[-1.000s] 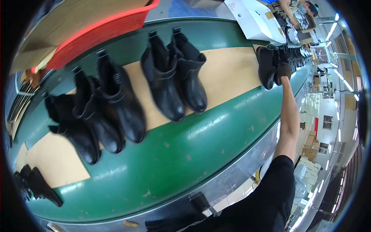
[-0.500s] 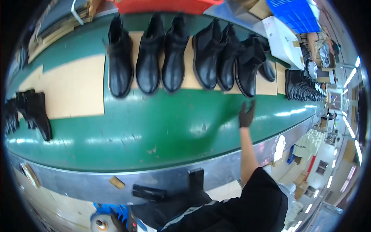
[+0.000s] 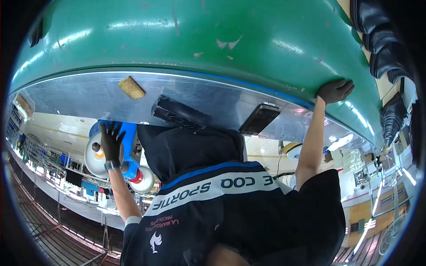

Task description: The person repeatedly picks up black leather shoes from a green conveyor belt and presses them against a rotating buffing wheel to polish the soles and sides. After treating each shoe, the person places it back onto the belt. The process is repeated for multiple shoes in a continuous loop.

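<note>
My left hand (image 3: 112,141), in a dark glove, has its fingers spread. It hovers by a small bottle with a dark cap (image 3: 96,148), which is at a white round dish (image 3: 91,166) beside a blue stand (image 3: 128,137). Whether it touches the bottle I cannot tell. My right hand (image 3: 336,91), also gloved, rests on the near edge of the green work surface (image 3: 248,48), fingers stretched to the right and nothing seen in them. Black leather boots (image 3: 386,44) stand at the far right, partly cut off by the view's rim.
Along the metal ledge (image 3: 213,91) lie a tan block (image 3: 132,88), a black wrapped bar (image 3: 179,111) and a flat black device like a phone (image 3: 260,119). A red and white round object (image 3: 143,178) is under the blue stand. More dark footwear (image 3: 394,117) lines the right side.
The view has tilted down toward my body, so most boots have left it. My left hand now shows clearly, fingers spread. My right hand is at the green surface's near edge, away from the boots.
</note>
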{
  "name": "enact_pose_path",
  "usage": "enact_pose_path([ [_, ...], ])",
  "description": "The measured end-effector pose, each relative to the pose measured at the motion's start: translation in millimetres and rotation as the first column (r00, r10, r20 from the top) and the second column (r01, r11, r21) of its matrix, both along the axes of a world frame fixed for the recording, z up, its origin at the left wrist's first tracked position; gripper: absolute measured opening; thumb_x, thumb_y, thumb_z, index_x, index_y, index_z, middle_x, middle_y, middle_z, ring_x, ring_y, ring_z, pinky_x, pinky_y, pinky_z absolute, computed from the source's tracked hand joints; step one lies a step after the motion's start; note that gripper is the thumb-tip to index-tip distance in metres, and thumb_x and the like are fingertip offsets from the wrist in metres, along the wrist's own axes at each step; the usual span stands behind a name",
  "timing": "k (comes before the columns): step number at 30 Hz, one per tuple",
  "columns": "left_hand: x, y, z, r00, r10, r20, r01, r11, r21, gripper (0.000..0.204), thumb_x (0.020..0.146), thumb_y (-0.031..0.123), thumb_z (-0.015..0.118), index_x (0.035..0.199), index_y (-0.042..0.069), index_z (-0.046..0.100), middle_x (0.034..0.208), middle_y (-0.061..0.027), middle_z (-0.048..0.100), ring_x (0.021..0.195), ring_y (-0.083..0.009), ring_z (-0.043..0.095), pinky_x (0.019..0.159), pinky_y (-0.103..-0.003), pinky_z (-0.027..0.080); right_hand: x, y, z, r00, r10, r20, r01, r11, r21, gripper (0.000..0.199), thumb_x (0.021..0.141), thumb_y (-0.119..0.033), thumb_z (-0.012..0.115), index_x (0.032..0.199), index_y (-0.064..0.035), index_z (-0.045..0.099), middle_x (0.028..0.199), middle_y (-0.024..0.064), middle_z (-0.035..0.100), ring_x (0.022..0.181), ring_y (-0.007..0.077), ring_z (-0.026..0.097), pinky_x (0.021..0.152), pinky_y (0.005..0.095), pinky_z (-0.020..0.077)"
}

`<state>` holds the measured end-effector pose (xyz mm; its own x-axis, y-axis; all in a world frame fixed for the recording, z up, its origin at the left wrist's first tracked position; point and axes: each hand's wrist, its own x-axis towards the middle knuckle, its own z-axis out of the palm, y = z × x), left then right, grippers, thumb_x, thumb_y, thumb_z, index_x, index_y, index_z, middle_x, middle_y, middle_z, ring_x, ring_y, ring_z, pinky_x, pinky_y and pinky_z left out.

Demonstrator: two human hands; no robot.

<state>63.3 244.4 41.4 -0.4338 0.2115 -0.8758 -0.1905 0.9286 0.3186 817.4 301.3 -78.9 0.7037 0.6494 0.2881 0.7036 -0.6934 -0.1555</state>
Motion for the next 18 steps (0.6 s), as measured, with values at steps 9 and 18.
enact_pose_path([
  [9, -21.4, 47.1, -63.0, 0.724, -0.473, -0.503, 0.592, 0.800, 0.099, 0.076, 0.091, 0.037, 0.059, 0.150, 0.003, 0.026, 0.137, -0.0212, 0.053, 0.122, -0.0353, 0.054, 0.105, -0.042, 0.042, 3.7, -4.6, 4.6, 0.999, -0.033, -0.013, 0.033, 0.998, -0.046, 0.057, 0.101, -0.041, 0.035, 0.139, 0.0002, 0.047, 0.147, 0.0230, 0.039, 0.137, 0.0380, 0.035, 0.111, 0.0494, 0.0279],
  [18, -43.8, 128.5, -74.3, 0.826, 0.509, -0.244, -0.420, 0.843, 0.337, 0.083, 0.094, 0.067, 0.030, 0.148, 0.005, 0.035, 0.153, -0.0140, 0.036, 0.137, -0.0322, 0.036, 0.115, -0.046, 0.026, 7.2, -5.3, 6.3, 1.000, -0.026, -0.008, 0.023, 0.961, -0.277, 0.057, 0.102, -0.038, 0.031, 0.138, 0.0047, 0.045, 0.149, 0.0254, 0.036, 0.133, 0.0413, 0.039, 0.111, 0.0454, 0.0336],
])
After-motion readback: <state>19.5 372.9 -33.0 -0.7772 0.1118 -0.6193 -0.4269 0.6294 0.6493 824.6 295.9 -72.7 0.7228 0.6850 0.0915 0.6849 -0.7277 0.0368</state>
